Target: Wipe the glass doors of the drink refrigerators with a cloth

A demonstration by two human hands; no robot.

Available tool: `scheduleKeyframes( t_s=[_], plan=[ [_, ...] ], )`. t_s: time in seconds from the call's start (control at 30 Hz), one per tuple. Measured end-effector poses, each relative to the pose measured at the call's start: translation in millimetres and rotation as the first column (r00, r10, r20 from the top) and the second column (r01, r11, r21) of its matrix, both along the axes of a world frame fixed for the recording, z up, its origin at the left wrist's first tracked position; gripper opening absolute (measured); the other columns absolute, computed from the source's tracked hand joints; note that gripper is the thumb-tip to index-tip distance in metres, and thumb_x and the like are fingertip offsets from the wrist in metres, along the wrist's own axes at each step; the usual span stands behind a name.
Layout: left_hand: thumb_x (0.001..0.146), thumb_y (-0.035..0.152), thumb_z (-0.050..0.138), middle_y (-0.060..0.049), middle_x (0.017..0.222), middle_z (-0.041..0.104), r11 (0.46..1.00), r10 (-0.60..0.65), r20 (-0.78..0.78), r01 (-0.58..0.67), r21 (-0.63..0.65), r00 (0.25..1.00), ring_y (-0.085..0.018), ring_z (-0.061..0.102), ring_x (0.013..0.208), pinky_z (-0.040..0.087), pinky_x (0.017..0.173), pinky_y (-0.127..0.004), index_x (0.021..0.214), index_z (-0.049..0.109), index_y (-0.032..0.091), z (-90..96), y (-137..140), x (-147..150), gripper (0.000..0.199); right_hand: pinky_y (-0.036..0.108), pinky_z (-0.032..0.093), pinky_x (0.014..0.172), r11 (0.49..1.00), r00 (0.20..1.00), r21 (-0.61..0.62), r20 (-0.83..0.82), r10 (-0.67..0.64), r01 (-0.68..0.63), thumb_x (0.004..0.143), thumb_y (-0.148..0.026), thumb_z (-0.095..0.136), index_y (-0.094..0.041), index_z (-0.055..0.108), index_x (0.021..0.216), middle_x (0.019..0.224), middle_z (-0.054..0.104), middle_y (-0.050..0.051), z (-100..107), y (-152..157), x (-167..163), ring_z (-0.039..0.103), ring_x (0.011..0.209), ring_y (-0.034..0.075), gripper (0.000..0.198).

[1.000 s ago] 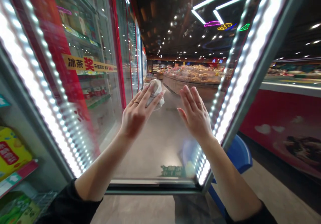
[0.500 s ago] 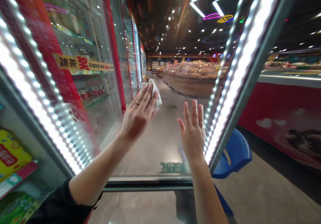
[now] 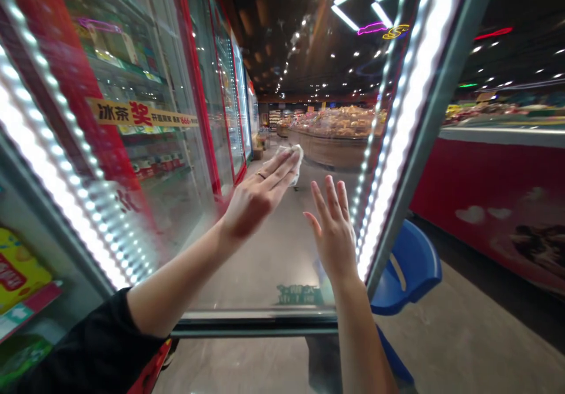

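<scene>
A framed glass door (image 3: 247, 282) stands in front of me, with bright LED strips along both sides. My left hand (image 3: 256, 199), a ring on one finger, presses a crumpled white cloth (image 3: 298, 160) against the middle of the pane. Its fingers lie extended over the cloth, which shows past the fingertips. Lower and to the right, my right hand (image 3: 334, 235) rests palm toward the glass near the right LED strip (image 3: 392, 170). Its fingers are spread, with nothing in them. Green lettering (image 3: 300, 294) sits low on the pane.
At the lower left is a shelf with yellow packages (image 3: 20, 270). A blue plastic chair (image 3: 408, 267) stands just beyond the door's right edge. Farther right runs a red counter (image 3: 494, 200). Red-framed glass cabinets (image 3: 207, 88) line the left side behind the glass.
My left hand has slid the cloth to the right across the glass. My right hand keeps its place on the pane, while the view has shifted slightly.
</scene>
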State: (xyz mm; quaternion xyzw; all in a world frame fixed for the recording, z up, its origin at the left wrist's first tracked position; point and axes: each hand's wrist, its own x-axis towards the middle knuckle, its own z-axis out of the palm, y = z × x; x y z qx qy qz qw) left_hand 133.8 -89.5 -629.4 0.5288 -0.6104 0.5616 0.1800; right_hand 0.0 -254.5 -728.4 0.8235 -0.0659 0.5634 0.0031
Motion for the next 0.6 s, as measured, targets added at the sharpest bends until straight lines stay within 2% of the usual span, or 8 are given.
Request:
scheduleKeyframes(
  t_s=[0.1,0.17,0.23,0.33,0.4,0.47,0.53,0.6],
  plan=[
    [0.116,0.005,0.039,-0.009,0.174,0.054,0.998,-0.011,0.040,0.009,0.055,0.999,-0.022,0.050,0.162,0.052,0.134,-0.042,0.181,0.018,0.023,25.9,-21,-4,0.071,0.059,0.051,0.132,1.000,1.000,0.000,0.011,-0.008,0.008,0.112,-0.018,0.061,-0.045,-0.005,0.179,0.190,0.024,0.002,-2,2,2,0.023,0.175,0.033,0.097],
    [0.116,0.006,0.037,-0.007,0.177,0.051,1.000,-0.014,0.019,0.014,-0.008,1.000,-0.024,0.049,0.163,0.051,0.135,-0.044,0.181,0.021,0.026,48.1,-27,1,0.070,0.058,0.053,0.131,0.999,0.999,0.017,0.020,-0.034,0.033,0.112,-0.020,0.061,-0.041,-0.005,0.180,0.190,0.024,0.005,-3,4,3,0.026,0.174,0.034,0.097],
    [0.115,0.006,0.037,-0.005,0.178,0.050,0.991,-0.019,-0.025,0.015,-0.133,1.000,-0.026,0.049,0.164,0.049,0.137,-0.044,0.180,0.026,0.030,58.8,-27,8,0.070,0.055,0.056,0.128,0.997,0.997,0.030,0.027,-0.071,0.070,0.112,-0.023,0.063,-0.039,-0.004,0.180,0.190,0.021,0.007,-3,4,4,0.030,0.173,0.035,0.097],
    [0.114,0.004,0.041,-0.006,0.177,0.050,0.978,-0.011,-0.041,0.002,-0.207,0.999,-0.024,0.049,0.164,0.049,0.136,-0.042,0.180,0.024,0.032,44.6,-27,9,0.074,0.055,0.059,0.125,0.992,0.992,0.025,0.023,-0.125,0.125,0.112,-0.027,0.064,-0.041,-0.002,0.180,0.190,0.020,0.007,-3,3,2,0.034,0.172,0.035,0.096],
    [0.113,0.005,0.046,-0.008,0.177,0.049,0.988,-0.001,-0.026,-0.003,-0.151,1.000,-0.025,0.048,0.164,0.051,0.135,-0.042,0.181,0.016,0.029,27.4,-36,1,0.079,0.056,0.059,0.125,0.987,0.987,0.024,0.024,-0.156,0.156,0.112,-0.029,0.065,-0.041,-0.002,0.180,0.189,0.021,0.007,-3,3,1,0.034,0.171,0.035,0.096],
    [0.114,0.010,0.050,-0.011,0.179,0.045,0.997,0.017,-0.013,-0.018,-0.073,1.000,-0.027,0.045,0.166,0.051,0.135,-0.045,0.182,0.008,0.025,18.4,-52,-10,0.082,0.057,0.058,0.125,0.983,0.983,0.029,0.036,-0.182,0.181,0.111,-0.031,0.066,-0.040,-0.003,0.180,0.189,0.021,0.007,-3,3,-1,0.034,0.171,0.036,0.098],
    [0.115,0.013,0.050,-0.012,0.180,0.044,0.999,0.028,-0.003,-0.028,-0.032,1.000,-0.028,0.044,0.167,0.052,0.135,-0.047,0.182,0.006,0.023,22.7,-70,-17,0.081,0.056,0.059,0.125,0.980,0.980,0.036,0.046,-0.196,0.194,0.110,-0.030,0.068,-0.038,-0.003,0.179,0.188,0.022,0.008,-4,3,-1,0.034,0.171,0.036,0.099],
    [0.116,0.013,0.047,-0.010,0.179,0.046,0.999,0.021,-0.001,-0.021,-0.042,1.000,-0.027,0.044,0.167,0.053,0.135,-0.047,0.182,0.008,0.026,34.9,-81,-18,0.078,0.055,0.058,0.125,0.979,0.978,0.043,0.055,-0.202,0.200,0.110,-0.029,0.068,-0.038,-0.003,0.179,0.188,0.025,0.009,-5,3,-2,0.035,0.171,0.035,0.100]
  ],
)
